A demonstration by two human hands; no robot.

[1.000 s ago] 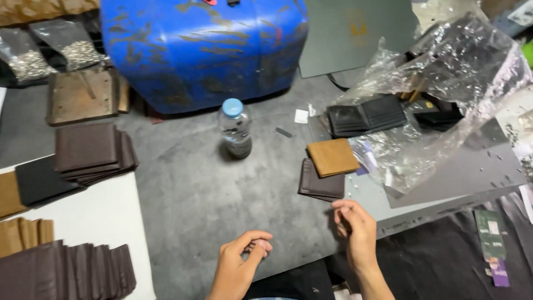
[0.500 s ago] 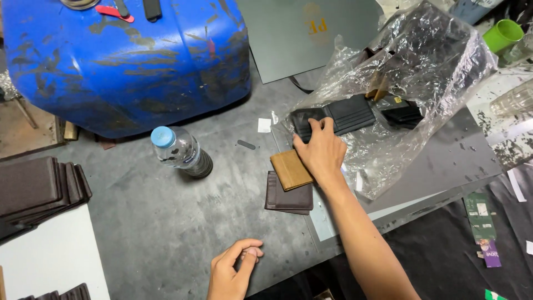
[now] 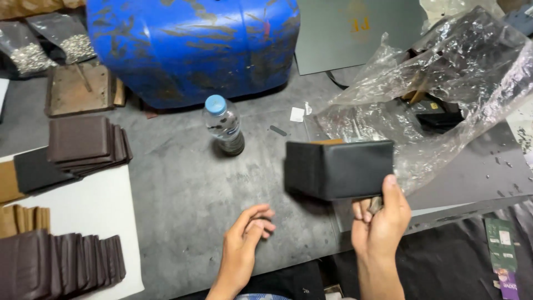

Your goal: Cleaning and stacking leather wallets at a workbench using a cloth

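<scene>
A: Item one?

B: Black folded leather wallet [image 3: 338, 168], smooth, rectangular, blurred. It is lifted above the grey scuffed tabletop [image 3: 183, 189], pinched at its lower right edge by the right hand [image 3: 382, 222], thumb on the front face, fingers curled behind. That grip is closed on the wallet.

A: The other hand?

B: The left hand [image 3: 247, 233] rests on the tabletop, palm inward, fingers loosely curled, holding nothing.

A: Change from half a second ago?

B: Then the right hand lay stretched out on the wallets by the plastic; now it has drawn back near the body with one wallet raised. The left hand has barely moved.

A: Surroundings?

B: Clear plastic water bottle with pale blue cap [image 3: 224, 125], upright, behind the wallet to its left. Crinkled transparent plastic bag [image 3: 444, 89] at right, dark wallets inside. Scratched blue plastic drum [image 3: 194, 44] at the back. Stack of dark brown leather wallets [image 3: 86, 144] at left, a fanned row of dark brown wallets [image 3: 61, 266] at lower left. Small white paper scrap [image 3: 297, 114] near the bag. Green and purple printed card [image 3: 504, 255], rectangular, at the lower right edge.
</scene>
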